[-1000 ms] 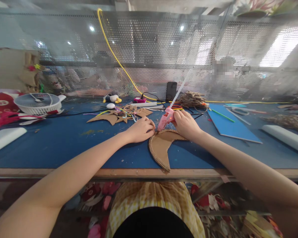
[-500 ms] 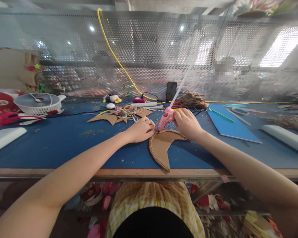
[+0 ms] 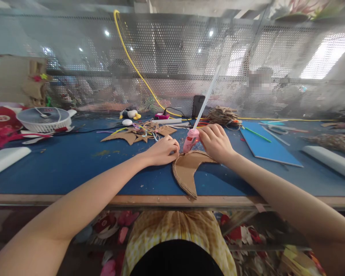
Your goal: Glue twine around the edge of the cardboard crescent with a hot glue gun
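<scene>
A crescent-shaped piece of cardboard (image 3: 186, 166) lies near the table's front edge, one tip pointing toward me. My right hand (image 3: 217, 143) is wrapped round a pink hot glue gun (image 3: 190, 140), tilted nozzle-down onto the crescent's upper left rim. A long, whitish glue stick (image 3: 207, 97) rises from the back of the gun. Closed in a pinch, my left hand (image 3: 163, 150) rests at the same rim, just left of the nozzle. What its fingertips hold is hidden.
Cardboard cutouts (image 3: 123, 137) with tangled cords lie beyond my left hand. Further back are a phone (image 3: 198, 106) and a twine bundle (image 3: 223, 115). A blue board (image 3: 268, 143) lies right, a white basket (image 3: 46, 120) left. Perforated metal panelling (image 3: 172, 57) closes off the back.
The glue gun and my right hand have shifted slightly, with the glue gun's back end lower and further left. My left hand and the crescent stay almost in place.
</scene>
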{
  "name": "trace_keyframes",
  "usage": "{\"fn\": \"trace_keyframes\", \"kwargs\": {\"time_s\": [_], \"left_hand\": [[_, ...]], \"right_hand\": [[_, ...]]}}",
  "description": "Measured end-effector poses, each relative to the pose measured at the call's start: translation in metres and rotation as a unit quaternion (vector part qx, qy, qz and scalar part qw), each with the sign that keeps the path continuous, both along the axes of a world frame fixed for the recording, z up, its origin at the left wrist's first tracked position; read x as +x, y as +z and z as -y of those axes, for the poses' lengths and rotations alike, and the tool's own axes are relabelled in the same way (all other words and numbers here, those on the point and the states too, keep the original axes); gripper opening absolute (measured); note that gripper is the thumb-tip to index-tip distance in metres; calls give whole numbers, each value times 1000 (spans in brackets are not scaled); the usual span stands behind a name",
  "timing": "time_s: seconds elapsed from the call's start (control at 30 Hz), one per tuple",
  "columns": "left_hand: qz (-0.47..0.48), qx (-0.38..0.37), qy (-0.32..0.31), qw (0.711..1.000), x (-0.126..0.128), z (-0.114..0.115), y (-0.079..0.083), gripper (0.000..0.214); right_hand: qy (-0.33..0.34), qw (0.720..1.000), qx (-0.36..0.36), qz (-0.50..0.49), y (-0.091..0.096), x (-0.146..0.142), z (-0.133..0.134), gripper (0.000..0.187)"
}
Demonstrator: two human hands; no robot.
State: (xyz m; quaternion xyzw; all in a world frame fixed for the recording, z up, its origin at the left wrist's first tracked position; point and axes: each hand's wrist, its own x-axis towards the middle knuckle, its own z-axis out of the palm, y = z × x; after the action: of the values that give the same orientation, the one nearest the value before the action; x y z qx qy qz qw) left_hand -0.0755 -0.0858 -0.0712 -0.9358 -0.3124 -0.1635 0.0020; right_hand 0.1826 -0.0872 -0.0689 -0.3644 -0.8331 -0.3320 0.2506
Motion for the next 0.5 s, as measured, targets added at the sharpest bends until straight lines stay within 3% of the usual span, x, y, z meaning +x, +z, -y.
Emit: {"fn": "trace_keyframes", "kwargs": {"time_s": [0.23,0.4,0.5], "left_hand": [[-12,-3,10,1000,0,4,2,16],[2,-15,8,1000,-1,0,-1,15],[9,-14,1,1000,-1,-1,-2,16]], "right_hand": [[0,993,-2,-115,-5,2,-2,41],[-81,977,-31,-194,-12,11,-19,43],[-119,966,-92,-211,-21,18,-34,50]]}}
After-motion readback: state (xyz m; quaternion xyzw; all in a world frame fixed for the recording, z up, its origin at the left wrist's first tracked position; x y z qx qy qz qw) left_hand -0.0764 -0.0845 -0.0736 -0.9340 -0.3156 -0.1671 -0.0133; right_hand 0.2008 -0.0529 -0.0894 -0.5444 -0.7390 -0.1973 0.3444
